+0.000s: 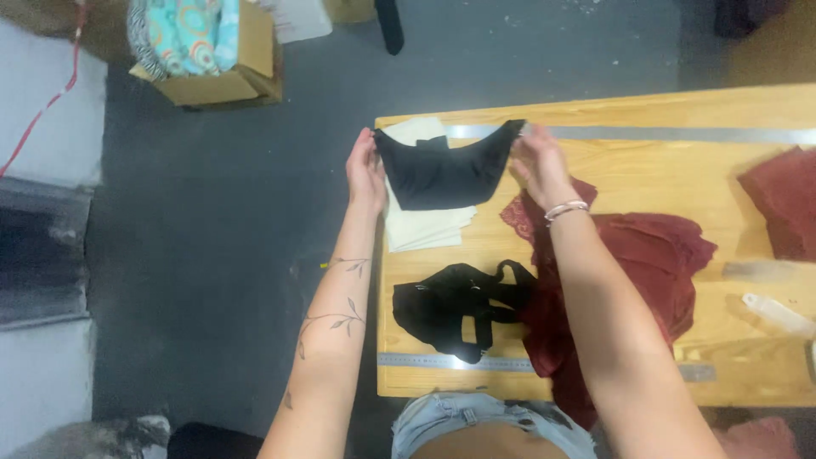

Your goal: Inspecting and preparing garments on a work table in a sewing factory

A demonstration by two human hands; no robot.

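- Holding a black fabric piece stretched between both hands, the person keeps it raised above the far left part of the wooden bench.
- Left hand: fingers closed on the left tip of the black fabric piece, pinching it at the corner. The forearm bears a leaf-pattern tattoo.
- Right hand: fingers closed on the right tip of the same piece. A bracelet sits at the wrist.
- Black fabric piece: curved and cup-shaped, upper edge taut between the two grips, lower edge hanging in a rounded line. It partly covers a stack of cream-coloured sheets lying on the bench beneath it.
- Black strapped garment: lies crumpled on the bench near the front edge, apart from both hands, touching the dark red cloth on its right.
- Dark red lace cloth: spread across the middle of the bench, under the right forearm, with part hanging over the front edge.
- Second dark red piece: at the right edge of the view, apart from the first.
- Metal rulers: one along the far side of the bench, one along the near edge.
- Cardboard box with patterned fabrics stands on the grey floor, well apart from the bench.
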